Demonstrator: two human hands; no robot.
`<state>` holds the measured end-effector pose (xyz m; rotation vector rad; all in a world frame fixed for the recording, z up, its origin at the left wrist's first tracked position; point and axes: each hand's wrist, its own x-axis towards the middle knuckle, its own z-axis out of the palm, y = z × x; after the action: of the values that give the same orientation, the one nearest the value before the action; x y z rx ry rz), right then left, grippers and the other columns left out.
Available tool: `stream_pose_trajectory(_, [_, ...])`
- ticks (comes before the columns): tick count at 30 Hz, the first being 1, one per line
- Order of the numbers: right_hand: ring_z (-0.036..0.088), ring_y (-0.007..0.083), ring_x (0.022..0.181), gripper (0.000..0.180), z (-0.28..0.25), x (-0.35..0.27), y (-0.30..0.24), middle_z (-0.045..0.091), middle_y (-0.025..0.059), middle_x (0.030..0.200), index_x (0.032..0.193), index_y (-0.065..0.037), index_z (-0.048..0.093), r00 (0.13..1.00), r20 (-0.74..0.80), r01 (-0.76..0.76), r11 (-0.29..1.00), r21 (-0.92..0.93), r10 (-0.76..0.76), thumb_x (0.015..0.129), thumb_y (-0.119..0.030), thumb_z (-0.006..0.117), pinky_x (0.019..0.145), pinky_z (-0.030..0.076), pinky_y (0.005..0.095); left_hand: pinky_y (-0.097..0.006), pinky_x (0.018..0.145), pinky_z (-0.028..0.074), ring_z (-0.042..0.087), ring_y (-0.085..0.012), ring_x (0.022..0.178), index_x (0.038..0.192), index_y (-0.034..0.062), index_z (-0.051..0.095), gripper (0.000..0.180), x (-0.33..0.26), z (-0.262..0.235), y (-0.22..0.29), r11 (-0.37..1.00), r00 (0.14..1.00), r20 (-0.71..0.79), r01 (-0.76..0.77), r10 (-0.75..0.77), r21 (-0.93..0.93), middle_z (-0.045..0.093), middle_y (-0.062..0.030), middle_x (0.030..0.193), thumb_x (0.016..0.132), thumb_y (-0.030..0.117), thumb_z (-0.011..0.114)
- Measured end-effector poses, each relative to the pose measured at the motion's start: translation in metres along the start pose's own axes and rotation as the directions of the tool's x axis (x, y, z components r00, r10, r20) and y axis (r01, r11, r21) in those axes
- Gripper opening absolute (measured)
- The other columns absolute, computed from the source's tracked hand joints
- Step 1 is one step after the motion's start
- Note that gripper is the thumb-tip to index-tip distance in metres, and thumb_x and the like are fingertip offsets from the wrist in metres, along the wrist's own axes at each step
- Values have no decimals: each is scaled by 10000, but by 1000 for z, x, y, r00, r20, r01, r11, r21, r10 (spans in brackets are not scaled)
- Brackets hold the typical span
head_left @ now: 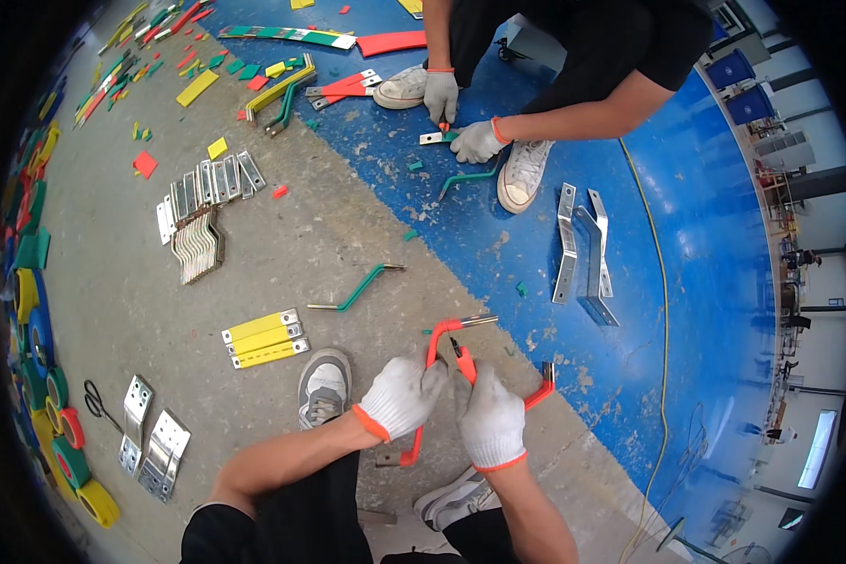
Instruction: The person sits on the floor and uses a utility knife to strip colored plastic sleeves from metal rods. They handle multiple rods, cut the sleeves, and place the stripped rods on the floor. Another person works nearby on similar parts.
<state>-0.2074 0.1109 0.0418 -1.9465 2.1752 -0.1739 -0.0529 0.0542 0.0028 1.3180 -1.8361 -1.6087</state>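
My left hand (401,395), in a white glove with an orange cuff, grips a bent metal bar with a red sleeve (432,346) near its upper bend. Just right of it, my right hand (489,420), gloved the same way, is closed around a small red-handled cutting tool (462,361) whose tip touches the red sleeve. The bar's other red-covered end (541,387) sticks out to the right of my right hand. Both hands hover over the floor between my shoes (323,385).
A green-sleeved bent bar (359,289) lies ahead, yellow-sleeved flat bars (265,338) to the left. Bare metal plates (207,183) and brackets (583,258) lie around. Tape rolls (61,442) and scissors (97,402) sit far left. Another person (555,56) crouches ahead, gloved hands on a small piece.
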Motion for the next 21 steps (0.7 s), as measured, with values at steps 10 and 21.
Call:
stream_pose_trajectory(10, [655, 388, 587, 243, -2, -1, -4, 646, 168, 687, 1063, -41, 588, 998, 7, 68, 995, 76, -69, 949, -237, 675, 520, 520, 470, -439, 605, 496, 609, -367, 645, 882, 10, 606, 66, -18, -1, -5, 952, 954, -22, -299, 300, 66, 589, -159, 699, 857, 55, 564])
stream_pose_trajectory(21, [665, 347, 594, 233, -12, -11, 11, 660, 141, 740, 1056, -57, 594, 989, 97, 114, 993, -18, -111, 930, -229, 688, 514, 519, 437, -356, 656, 509, 619, -248, 667, 914, -15, 584, 138, -25, -22, 18, 953, 964, 256, 5, 77, -304, 605, -119, 732, 935, 82, 488])
